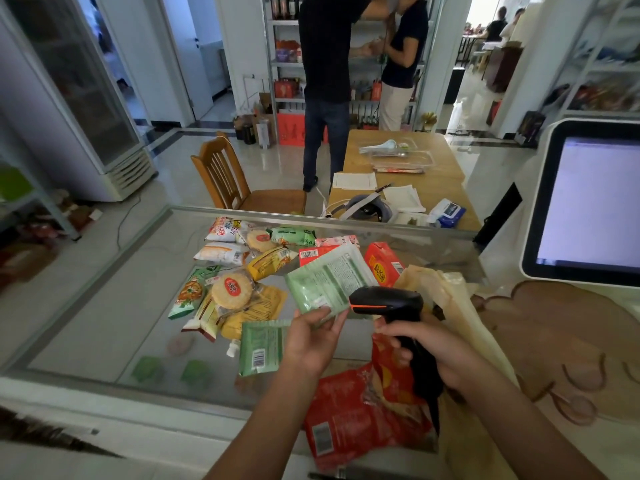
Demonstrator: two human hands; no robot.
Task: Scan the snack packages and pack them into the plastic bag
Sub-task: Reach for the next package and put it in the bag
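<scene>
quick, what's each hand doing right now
Left hand: closed on a pale green snack packet, held up to the scanner.
Right hand: closed around the handle of the black barcode scanner.

Little print is legible on the glass counter (104, 306): barcodes show on a green packet (259, 348) near its front edge, a red packet (346, 420) at its front right and a red box (313, 254), while other wrapper lettering stays too blurred to read.
</scene>
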